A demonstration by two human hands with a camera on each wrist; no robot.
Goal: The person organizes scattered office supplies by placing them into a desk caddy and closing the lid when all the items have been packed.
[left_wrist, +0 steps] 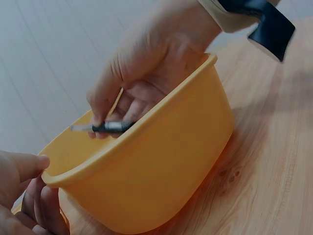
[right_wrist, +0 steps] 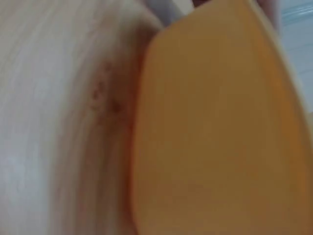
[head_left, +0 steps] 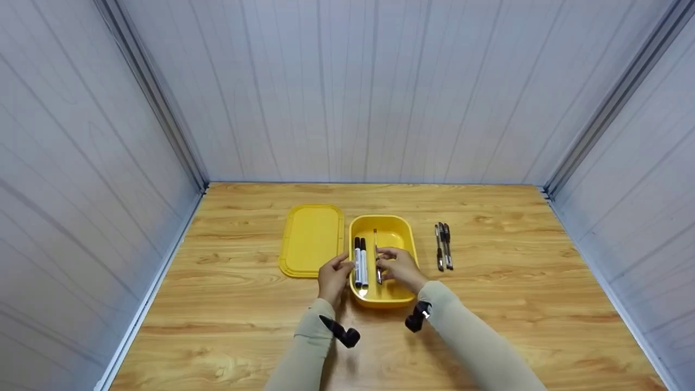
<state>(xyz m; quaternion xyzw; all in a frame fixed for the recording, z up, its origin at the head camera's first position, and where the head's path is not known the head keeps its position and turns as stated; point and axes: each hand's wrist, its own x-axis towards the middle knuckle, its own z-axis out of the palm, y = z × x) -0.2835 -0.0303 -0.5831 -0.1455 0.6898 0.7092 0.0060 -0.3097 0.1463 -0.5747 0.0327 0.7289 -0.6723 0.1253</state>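
Observation:
A yellow plastic box (head_left: 383, 302) stands lidless on the table. My left hand (head_left: 332, 277) pinches its left rim, thumb over the edge and fingers outside, as the left wrist view shows. Inside, along the left wall, lie two white markers (head_left: 360, 267) with black caps, side by side. My right hand (head_left: 399, 267) reaches in over the box and pinches a slim pen (left_wrist: 110, 127) with a dark grip between thumb and fingers. The right wrist view is mostly filled by the box's outer wall (right_wrist: 215, 132), with that hand almost wholly hidden.
Left of the box lies a flat yellow lid (head_left: 313, 239). Several pens (head_left: 443, 247) rest close together on the wooden table (head_left: 228, 304) to the right. Pale panel walls (head_left: 369, 92) enclose the table at the back and both sides.

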